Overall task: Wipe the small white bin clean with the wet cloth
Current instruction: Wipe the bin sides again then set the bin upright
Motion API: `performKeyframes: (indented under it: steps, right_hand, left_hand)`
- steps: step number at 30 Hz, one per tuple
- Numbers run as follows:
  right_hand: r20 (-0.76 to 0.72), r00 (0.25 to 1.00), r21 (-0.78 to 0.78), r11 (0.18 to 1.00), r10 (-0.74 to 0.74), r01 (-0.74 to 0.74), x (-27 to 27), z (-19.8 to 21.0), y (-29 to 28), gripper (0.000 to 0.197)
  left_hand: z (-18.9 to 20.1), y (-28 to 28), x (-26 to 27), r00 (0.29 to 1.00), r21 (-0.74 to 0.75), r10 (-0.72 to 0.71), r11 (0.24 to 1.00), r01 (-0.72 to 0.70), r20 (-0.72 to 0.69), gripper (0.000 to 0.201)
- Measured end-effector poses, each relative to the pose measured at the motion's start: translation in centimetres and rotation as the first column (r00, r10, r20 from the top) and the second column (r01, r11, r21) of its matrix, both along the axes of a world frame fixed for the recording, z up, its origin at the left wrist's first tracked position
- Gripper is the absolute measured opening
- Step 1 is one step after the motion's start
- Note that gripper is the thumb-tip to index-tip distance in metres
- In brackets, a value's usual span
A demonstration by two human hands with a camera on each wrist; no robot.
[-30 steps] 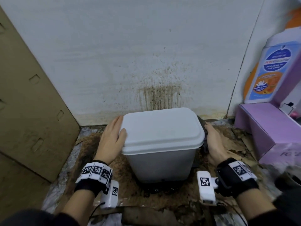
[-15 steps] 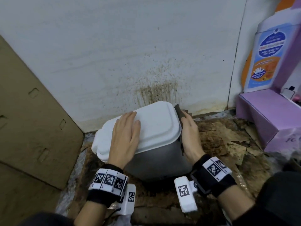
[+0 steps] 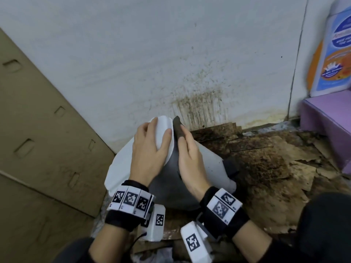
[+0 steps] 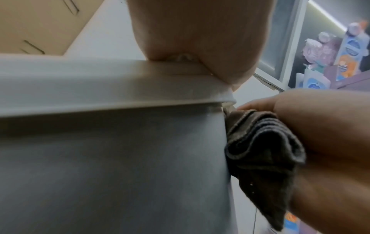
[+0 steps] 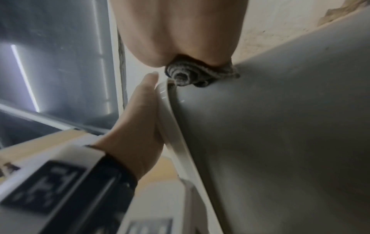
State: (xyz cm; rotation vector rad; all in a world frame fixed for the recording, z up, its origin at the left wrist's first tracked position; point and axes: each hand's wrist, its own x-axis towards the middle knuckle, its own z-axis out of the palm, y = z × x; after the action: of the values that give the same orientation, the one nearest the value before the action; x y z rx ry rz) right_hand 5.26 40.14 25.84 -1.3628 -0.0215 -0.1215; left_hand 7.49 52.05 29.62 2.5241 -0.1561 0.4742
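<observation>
The small white bin is tipped over to the left on the dirty floor, and its white lid faces left. My left hand lies flat on the lid with straight fingers. My right hand holds the dark folded cloth against the bin's upturned side just under the lid's rim. The left wrist view shows the cloth bunched in layers between my right hand and the bin's wall. The right wrist view shows the cloth under my palm, against the bin.
A stained white wall stands right behind the bin. Flattened cardboard leans at the left. A purple box with a detergent bottle on it stands at the right. Torn, soiled cardboard covers the floor.
The bin went from upright to tipped far over to the left. My left hand slid from the lid's edge onto its top, and my right hand followed up the side with the cloth.
</observation>
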Motion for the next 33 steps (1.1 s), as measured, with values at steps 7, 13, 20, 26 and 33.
performKeyframes:
  steps: [7,13,20,26,33]
  right_hand:
    - [0.098,0.995,-0.304,0.953,0.034,-0.002,0.7,-1.7,2.3,0.048]
    - [0.138,0.99,-0.418,0.903,-0.039,0.094,2.0,-5.3,1.9,0.048]
    - [-0.111,0.959,-0.441,0.878,-0.259,0.186,2.5,-10.5,-2.4,0.046]
    - [-0.157,0.94,-0.427,0.879,-0.303,0.212,2.7,-11.1,-2.8,0.047]
    - [-0.092,0.976,-0.349,0.924,-0.199,0.155,1.6,-7.1,-0.4,0.047]
  left_hand:
    - [-0.2,2.4,-0.1,1.0,-0.059,0.015,0.998,-0.015,-0.011,0.064]
    - [-0.6,3.4,-0.2,0.999,-0.066,0.035,0.997,-0.034,0.008,0.062]
    - [-0.6,4.0,-0.3,0.999,-0.105,0.044,0.994,-0.043,0.0,0.053]
    - [-0.9,3.6,-0.5,0.999,-0.11,0.044,0.993,-0.042,0.014,0.058]
    - [-1.0,3.4,-0.6,0.998,-0.091,0.061,0.994,-0.058,0.033,0.063]
